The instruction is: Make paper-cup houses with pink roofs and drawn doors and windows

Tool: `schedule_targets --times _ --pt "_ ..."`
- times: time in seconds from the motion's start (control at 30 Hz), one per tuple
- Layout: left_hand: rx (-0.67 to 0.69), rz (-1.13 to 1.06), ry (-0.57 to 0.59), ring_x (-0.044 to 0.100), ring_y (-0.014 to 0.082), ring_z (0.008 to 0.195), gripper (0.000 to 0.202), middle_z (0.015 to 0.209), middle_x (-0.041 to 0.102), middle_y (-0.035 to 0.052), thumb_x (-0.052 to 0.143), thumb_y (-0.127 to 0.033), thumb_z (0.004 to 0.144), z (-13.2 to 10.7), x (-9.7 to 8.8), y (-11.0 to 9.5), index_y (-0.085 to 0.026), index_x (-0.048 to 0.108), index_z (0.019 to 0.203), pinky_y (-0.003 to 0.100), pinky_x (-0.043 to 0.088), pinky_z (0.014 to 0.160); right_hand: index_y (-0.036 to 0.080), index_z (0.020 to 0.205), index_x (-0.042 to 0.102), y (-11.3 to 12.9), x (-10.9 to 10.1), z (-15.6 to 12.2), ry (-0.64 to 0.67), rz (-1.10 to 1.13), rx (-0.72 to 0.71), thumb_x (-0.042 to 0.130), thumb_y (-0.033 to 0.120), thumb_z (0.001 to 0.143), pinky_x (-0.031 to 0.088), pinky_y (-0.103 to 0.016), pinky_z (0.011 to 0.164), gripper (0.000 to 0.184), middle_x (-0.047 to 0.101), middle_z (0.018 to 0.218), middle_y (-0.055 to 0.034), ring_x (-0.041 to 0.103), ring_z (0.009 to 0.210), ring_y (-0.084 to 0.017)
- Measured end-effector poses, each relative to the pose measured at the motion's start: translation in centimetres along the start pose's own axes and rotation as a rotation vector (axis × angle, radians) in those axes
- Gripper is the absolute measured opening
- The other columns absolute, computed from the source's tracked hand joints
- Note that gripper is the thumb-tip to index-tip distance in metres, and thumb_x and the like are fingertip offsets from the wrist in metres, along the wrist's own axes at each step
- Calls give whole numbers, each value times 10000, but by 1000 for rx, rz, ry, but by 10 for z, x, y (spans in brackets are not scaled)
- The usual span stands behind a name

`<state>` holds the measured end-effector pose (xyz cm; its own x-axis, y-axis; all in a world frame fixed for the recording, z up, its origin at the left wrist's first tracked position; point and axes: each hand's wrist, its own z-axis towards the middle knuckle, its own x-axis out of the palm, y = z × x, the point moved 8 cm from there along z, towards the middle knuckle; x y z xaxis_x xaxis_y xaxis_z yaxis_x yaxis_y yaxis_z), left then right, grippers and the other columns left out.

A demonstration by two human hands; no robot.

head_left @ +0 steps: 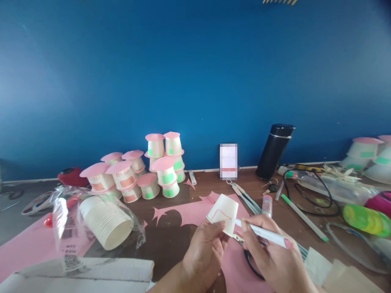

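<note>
A white paper cup (225, 206), turned on its side, is gripped near its lower edge by my left hand (205, 250). A thin red outline is drawn across its wall. My right hand (275, 254) is closed around a white felt-tip pen (265, 233) with a pinkish-red end, its tip touching the cup or very close to it. Cut pink paper (193, 211) lies under and around both hands. Part of a pair of scissors (254, 262) shows beneath my right hand.
Decorated cups with pink paper tops (163, 165) are stacked at the back left. A plastic-wrapped stack of plain cups (106, 224) lies nearer. A black bottle (275, 152) stands by the wall, with a green marker (304, 217), cable (332, 203) and yellow-green bottle (365, 219) to the right.
</note>
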<state>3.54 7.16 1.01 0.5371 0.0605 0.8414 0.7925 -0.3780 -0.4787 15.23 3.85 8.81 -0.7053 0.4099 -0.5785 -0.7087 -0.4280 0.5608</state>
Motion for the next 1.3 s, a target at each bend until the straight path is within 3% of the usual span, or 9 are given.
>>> schedule_targets --times 0.37,0.87,1.3 --pt "5 -8 -61 704 197 814 332 853 742 116 663 -33 710 2 -5 -1 -65 661 1041 248 546 735 222 826 553 2 -1 0 -15 -9 -30 489 334 930 489 -217 511 166 649 639 12 618 496 -118" --pt "-1 -41 -68 699 190 813 298 848 738 114 642 -19 733 1 -5 1 -62 664 1027 262 552 769 217 816 550 5 -1 0 -10 -21 -36 487 340 931 480 -219 532 180 623 649 11 616 519 -117" --pt "7 -52 -6 683 168 780 243 846 728 98 640 -24 741 1 -2 0 -68 681 976 254 536 774 219 798 535 10 2 -1 5 -37 -68 471 326 939 479 -230 552 188 584 639 23 614 533 -124"
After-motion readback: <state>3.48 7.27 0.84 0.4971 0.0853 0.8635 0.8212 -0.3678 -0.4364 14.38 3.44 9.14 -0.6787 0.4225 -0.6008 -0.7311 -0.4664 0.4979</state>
